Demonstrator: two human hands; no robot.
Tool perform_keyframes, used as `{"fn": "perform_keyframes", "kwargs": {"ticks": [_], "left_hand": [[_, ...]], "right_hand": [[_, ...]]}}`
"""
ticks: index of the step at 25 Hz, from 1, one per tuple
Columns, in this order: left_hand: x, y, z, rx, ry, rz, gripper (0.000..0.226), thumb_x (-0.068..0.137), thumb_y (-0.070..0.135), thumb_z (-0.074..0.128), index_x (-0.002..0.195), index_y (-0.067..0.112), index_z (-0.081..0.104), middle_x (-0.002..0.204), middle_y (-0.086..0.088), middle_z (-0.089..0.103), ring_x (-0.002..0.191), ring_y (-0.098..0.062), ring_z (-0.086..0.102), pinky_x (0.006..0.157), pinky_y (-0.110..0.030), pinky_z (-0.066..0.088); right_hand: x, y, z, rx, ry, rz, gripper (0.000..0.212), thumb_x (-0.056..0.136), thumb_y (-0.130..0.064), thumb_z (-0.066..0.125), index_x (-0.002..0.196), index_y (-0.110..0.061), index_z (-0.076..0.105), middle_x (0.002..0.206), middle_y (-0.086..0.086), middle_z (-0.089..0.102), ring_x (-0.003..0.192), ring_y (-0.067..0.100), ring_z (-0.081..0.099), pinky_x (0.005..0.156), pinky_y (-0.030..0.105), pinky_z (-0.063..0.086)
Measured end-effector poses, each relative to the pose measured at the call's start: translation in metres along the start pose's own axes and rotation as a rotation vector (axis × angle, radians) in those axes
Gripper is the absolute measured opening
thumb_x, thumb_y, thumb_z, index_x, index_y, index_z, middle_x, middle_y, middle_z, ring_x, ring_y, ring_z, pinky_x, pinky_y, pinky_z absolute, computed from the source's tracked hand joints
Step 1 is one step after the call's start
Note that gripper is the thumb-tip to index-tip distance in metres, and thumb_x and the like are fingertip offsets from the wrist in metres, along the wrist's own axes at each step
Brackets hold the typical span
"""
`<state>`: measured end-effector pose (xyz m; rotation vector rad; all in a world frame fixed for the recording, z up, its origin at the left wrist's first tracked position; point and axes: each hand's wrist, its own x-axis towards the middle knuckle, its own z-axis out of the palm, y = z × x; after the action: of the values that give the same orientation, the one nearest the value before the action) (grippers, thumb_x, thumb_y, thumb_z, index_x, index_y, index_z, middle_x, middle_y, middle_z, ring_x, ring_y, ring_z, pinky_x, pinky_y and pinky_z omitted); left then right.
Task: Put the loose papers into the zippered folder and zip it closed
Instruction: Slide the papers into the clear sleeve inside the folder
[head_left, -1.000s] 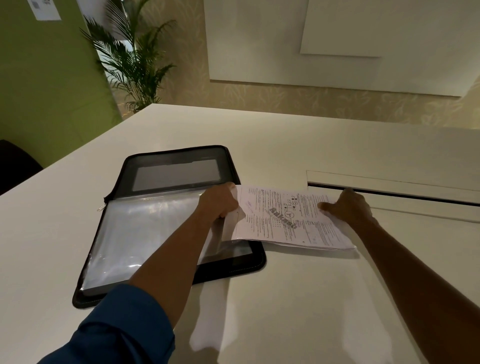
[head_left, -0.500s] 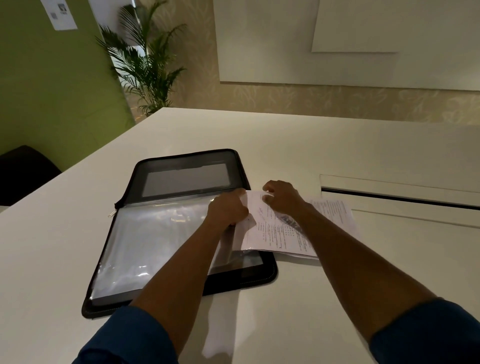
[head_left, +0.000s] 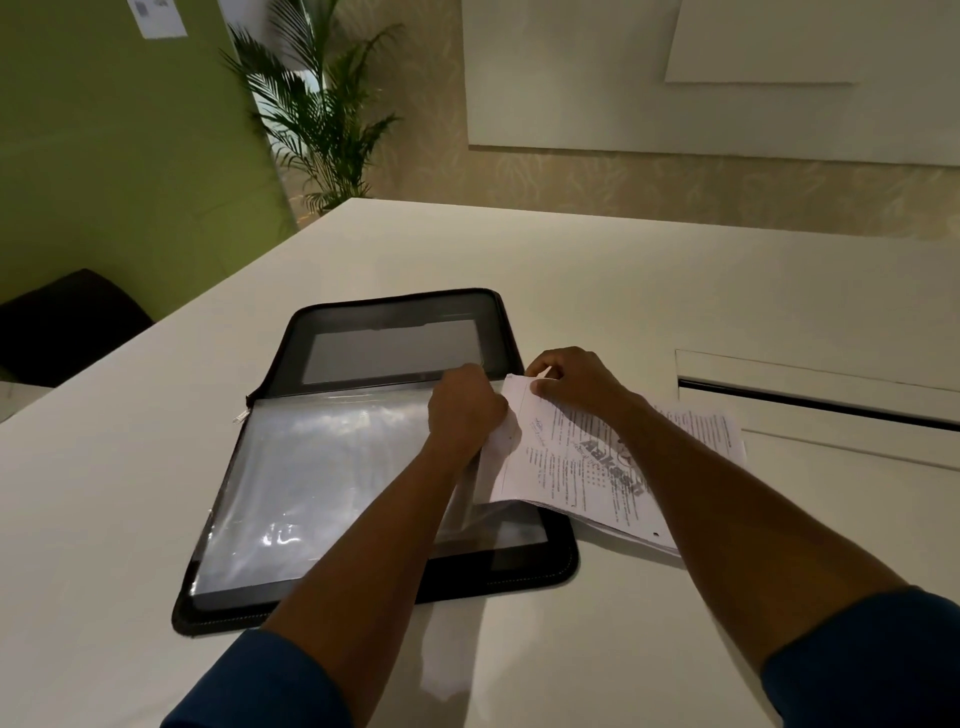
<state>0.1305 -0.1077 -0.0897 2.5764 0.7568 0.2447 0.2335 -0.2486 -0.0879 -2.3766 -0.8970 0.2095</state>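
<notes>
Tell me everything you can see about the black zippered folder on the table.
The black zippered folder lies open and flat on the white table, its fabric-looking edge stitched. The far half carries a grey panel; the near half holds glossy clear plastic sleeves. A zipper pull sits at the left fold. The left hand grips the sleeves' right edge, and the printed white papers, held by the right hand, overlap the folder's right side.

white table (head_left: 623, 270) | green wall (head_left: 104, 156) left w/ paper notice (head_left: 158, 15) | palm plant (head_left: 322, 114) in corner | beige patterned wall (head_left: 675, 192), white panels (head_left: 571, 73) | dark chair (head_left: 62, 327) far left | dim light
</notes>
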Motion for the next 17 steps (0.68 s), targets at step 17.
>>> {"fn": "perform_keyframes", "kwargs": {"ticks": [17], "left_hand": [[-0.014,0.006,0.002,-0.014,0.073,0.063,0.020,0.092,0.032,0.061,0.095,0.014,0.069,0.089,-0.006,0.069,0.069,-0.014,0.057,0.070,-0.024,0.049]], "right_hand": [[0.021,-0.007,0.006,-0.067,-0.094,-0.075,0.020,0.085,-0.022,0.071,0.104,-0.015,0.073,0.097,0.001,0.071,0.072,0.008,0.061,0.059,0.014,0.041]]}}
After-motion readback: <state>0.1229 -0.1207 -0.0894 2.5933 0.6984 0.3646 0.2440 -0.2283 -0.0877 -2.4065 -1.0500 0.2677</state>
